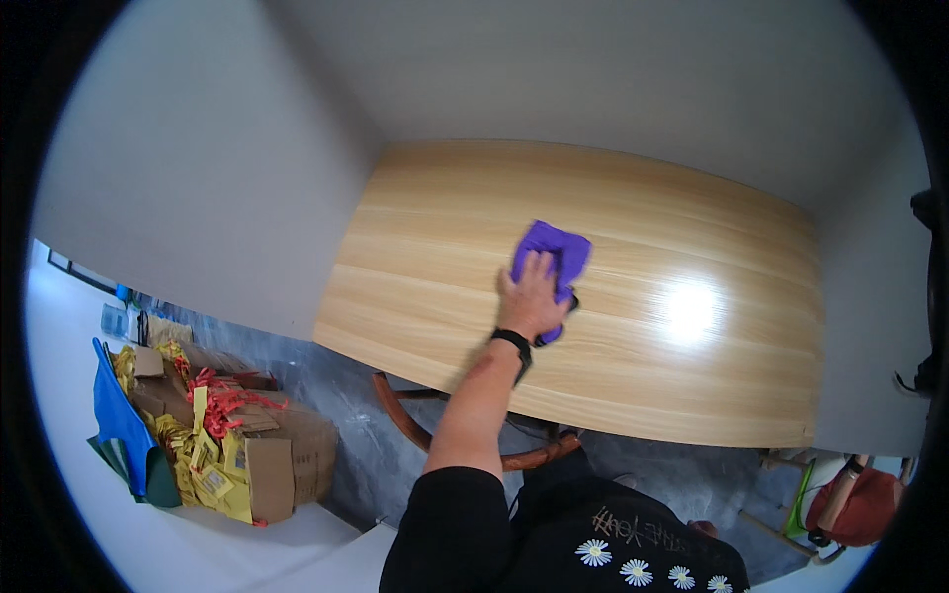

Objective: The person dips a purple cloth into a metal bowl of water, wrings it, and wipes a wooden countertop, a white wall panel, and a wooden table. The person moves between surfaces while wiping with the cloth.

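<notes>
My left hand presses palm-down on a purple cloth, its fingers spread over the fabric. The cloth lies bunched on a light wood-grain desktop, left of a bright light reflection. Dark bits show at the cloth's edge beside the hand; what they are is unclear. A black band circles my left wrist. My right hand is out of view.
Grey partition panels enclose the desk at left, back and right. A wooden chair stands at the front edge. Left on the floor is a cardboard box with yellow and red scraps. A red-brown bag or cushion sits lower right.
</notes>
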A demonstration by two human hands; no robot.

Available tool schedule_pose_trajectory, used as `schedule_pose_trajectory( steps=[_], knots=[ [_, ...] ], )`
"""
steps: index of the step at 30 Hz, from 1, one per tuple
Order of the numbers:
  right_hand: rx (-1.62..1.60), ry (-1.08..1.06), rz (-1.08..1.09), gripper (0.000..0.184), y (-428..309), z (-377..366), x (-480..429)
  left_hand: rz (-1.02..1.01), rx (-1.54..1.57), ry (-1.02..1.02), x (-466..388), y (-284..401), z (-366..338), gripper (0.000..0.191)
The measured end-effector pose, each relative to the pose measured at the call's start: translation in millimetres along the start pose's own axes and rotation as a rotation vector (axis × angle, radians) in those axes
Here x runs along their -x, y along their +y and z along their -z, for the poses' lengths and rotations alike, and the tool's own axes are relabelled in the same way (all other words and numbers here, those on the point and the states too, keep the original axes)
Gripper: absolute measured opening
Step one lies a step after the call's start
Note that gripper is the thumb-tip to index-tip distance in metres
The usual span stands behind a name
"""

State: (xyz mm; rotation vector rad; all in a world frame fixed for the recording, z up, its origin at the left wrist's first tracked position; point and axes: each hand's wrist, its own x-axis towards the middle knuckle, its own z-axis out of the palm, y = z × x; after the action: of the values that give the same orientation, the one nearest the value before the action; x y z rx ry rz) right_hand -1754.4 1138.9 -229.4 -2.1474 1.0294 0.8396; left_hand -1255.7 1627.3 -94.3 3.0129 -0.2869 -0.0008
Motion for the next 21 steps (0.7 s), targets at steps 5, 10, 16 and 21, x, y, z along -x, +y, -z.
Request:
schedule_pose_trajectory(
  steps=[5, 10, 16, 21],
  knots=[
    [-0.276, -0.025, -0.091, 0.031, -91, 29, 42, 0.382, -0.028, -0.003, 12, -146, 19, 0.069],
    [-0.368, -0.096, -0.109, 0.029, -110, 35, 54, 0.797, 0.021, -0.022, 82, -250, 32, 0.074],
    [-0.282, -0.134, -0.176, 0.027, -115, 25, 62, 0.955, -0.102, -0.015, 176, -274, 18, 0.071],
    [-0.261, -0.156, -0.041, 0.028, -85, 9, 50, 0.639, -0.182, 0.09, 199, -198, -7, 0.065]
  ],
)
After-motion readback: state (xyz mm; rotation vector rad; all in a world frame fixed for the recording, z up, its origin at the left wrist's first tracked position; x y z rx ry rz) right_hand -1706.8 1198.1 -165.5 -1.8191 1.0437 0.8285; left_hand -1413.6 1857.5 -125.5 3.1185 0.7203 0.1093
